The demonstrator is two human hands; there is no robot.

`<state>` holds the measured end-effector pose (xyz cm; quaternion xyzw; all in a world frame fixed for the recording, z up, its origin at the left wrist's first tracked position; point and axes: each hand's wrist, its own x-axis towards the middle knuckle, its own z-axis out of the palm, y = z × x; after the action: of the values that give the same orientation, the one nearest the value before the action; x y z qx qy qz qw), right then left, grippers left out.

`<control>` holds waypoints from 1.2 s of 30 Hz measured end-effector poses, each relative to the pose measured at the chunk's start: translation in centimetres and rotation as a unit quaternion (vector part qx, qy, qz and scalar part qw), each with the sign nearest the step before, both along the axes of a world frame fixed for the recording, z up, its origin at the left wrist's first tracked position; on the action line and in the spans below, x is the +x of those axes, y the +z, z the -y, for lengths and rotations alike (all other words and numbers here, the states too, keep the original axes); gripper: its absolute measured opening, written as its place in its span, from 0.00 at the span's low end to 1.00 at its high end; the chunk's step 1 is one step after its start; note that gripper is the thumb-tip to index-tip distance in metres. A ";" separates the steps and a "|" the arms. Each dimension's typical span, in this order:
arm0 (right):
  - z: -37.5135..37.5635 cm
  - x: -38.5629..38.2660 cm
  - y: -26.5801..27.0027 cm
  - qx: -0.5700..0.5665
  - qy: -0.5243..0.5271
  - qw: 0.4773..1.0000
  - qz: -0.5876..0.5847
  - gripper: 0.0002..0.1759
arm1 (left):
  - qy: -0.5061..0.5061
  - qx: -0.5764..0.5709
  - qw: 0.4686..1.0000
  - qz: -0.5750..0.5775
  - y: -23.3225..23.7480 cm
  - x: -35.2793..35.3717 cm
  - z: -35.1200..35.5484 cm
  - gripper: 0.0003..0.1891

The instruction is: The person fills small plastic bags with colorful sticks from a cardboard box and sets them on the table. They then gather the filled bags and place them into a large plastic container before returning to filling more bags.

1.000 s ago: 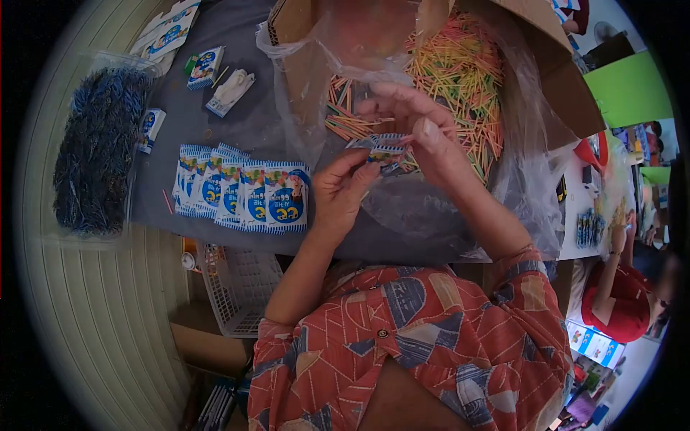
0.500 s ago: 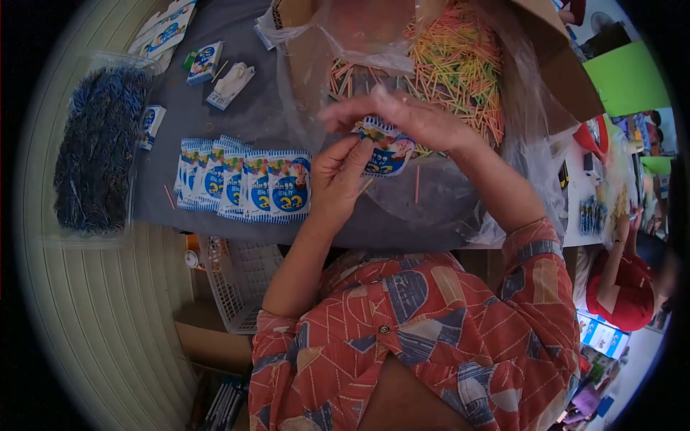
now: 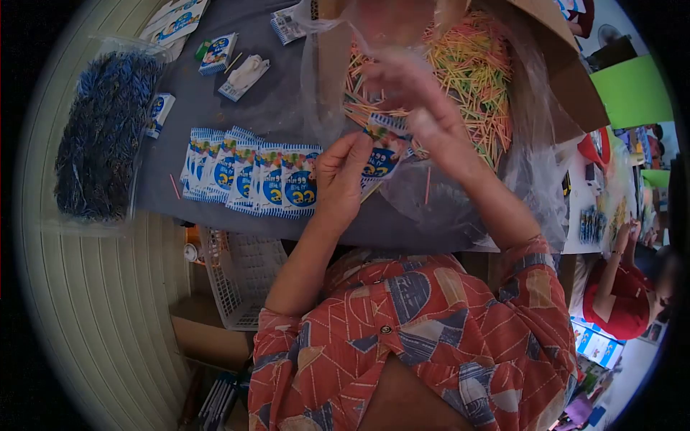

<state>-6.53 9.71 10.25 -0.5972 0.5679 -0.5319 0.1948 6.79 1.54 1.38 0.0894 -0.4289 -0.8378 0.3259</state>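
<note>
My left hand [image 3: 341,174] pinches a small blue-and-white printed packet [image 3: 387,144] between thumb and fingers, at the front of the table. Just beyond and to the right of the packet, my right hand [image 3: 435,118] is raised with its fingers stretched out and slightly blurred, the thumb apart from them. Beneath it, thin pink, yellow and green sticks [image 3: 474,79] fill a plastic-lined cardboard box [image 3: 557,72]. To the left of my left hand lies an overlapping row of matching packets [image 3: 251,172] on the dark tabletop.
A clear tub [image 3: 108,136] of dark blue strands stands at the far left. Small printed boxes [image 3: 218,54] and a white wad [image 3: 248,74] lie behind the packets. Below the table edge is a white plastic basket [image 3: 241,276]. Another person in red [image 3: 618,302] works at the right.
My right hand has swung from over the packet's top toward the box, fingers extended. My left hand still holds the packet. The whole view has shifted slightly.
</note>
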 end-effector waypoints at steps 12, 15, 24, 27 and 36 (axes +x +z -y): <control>-2.4 4.3 -4.2 0.126 0.000 0.971 0.203 0.18 | 0.038 -0.215 0.972 0.090 -0.1 6.7 0.0 0.24; -2.2 6.4 -3.9 0.196 -0.012 0.971 0.139 0.25 | 0.132 -0.278 0.946 0.105 -1.7 8.1 0.8 0.23; 1.5 10.4 -7.8 0.092 -0.065 0.989 -0.101 0.26 | 0.321 -0.621 0.648 0.303 0.2 10.0 3.5 0.21; 1.8 10.5 -7.8 0.154 -0.082 0.985 -0.018 0.27 | 0.339 -0.627 0.632 0.303 0.9 12.2 6.3 0.19; 4.2 10.5 -7.6 0.195 -0.085 0.977 0.007 0.28 | 0.293 -0.587 0.604 0.453 2.4 14.8 18.1 0.20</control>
<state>4.00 5.46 2.66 -0.4930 0.7082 -0.4298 0.2659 21.57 -16.52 3.76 0.3683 -0.8719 -0.1181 0.3004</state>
